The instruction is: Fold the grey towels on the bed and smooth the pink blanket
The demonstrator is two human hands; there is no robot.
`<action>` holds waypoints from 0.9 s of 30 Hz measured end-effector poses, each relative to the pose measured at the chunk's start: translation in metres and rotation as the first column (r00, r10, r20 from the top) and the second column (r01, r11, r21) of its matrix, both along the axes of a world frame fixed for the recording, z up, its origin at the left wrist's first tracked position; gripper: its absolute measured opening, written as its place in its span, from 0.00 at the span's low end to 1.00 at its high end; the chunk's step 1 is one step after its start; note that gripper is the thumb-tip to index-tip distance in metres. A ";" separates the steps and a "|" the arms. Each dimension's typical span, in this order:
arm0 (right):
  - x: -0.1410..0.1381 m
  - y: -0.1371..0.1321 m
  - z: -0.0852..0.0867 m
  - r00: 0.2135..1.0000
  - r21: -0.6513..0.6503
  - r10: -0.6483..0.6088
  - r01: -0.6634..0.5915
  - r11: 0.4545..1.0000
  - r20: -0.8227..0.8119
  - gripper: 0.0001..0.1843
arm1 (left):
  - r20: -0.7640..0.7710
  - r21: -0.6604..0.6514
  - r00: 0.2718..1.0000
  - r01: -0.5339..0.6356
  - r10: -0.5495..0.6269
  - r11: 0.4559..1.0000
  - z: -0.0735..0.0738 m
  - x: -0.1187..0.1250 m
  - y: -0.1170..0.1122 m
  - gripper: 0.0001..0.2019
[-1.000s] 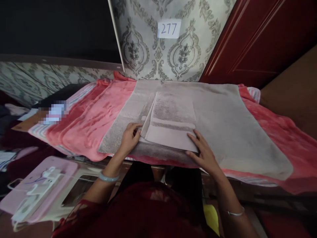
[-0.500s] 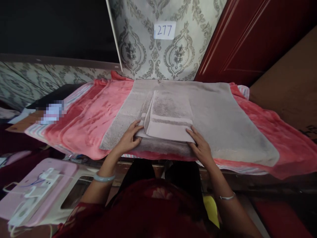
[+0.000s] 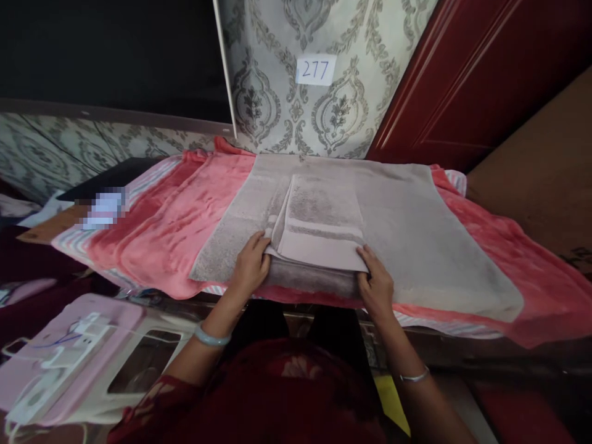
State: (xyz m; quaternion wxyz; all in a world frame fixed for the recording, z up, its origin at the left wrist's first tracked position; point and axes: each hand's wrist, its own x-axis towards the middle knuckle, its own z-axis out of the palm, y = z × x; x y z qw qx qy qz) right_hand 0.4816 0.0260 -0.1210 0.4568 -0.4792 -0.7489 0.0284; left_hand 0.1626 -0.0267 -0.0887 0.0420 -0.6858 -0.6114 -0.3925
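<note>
A folded grey towel (image 3: pixel 324 213) with a pale band near its front lies on a larger grey cloth (image 3: pixel 402 228). My left hand (image 3: pixel 252 265) pinches its near left corner, thumb below and fingers on top. At the near right corner, my right hand (image 3: pixel 375 280) grips the edge the same way. Between the hands the front edge is lifted a little off the grey cloth. On the towel's left side the folded layers stand slightly apart.
Under the grey cloth spreads a pink blanket (image 3: pixel 171 216). A dark television screen (image 3: pixel 115 61) stands at back left, before a patterned wall with a paper label (image 3: pixel 316 69). A white power strip (image 3: pixel 65 364) rests on a pink-topped stool (image 3: pixel 124 314) at lower left.
Both hands have closed on the towel's front corners, and its front edge is raised slightly. The left hand has shifted a little right. The whole view has shifted slightly.
</note>
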 end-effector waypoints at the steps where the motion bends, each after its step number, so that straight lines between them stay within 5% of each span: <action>1: -0.001 -0.001 0.000 0.999 0.012 -0.035 0.035 0.999 0.007 0.30 | -0.020 -0.005 0.999 -0.045 0.045 0.999 0.002 0.003 0.001 0.20; 5: -0.001 -0.005 0.006 0.992 0.000 -0.104 0.104 0.995 0.064 0.28 | -0.089 -0.063 0.986 -0.149 0.143 0.987 0.009 0.007 0.005 0.22; 19: 0.005 -0.007 0.003 0.996 -0.084 -0.074 0.070 0.994 -0.044 0.31 | 0.155 0.040 0.986 -0.072 0.065 0.997 -0.001 0.003 0.006 0.26; 27: 0.003 -0.005 0.009 0.991 -0.062 -0.113 0.117 0.991 0.071 0.33 | -0.038 -0.079 0.993 -0.111 0.109 0.991 0.008 -0.003 0.009 0.29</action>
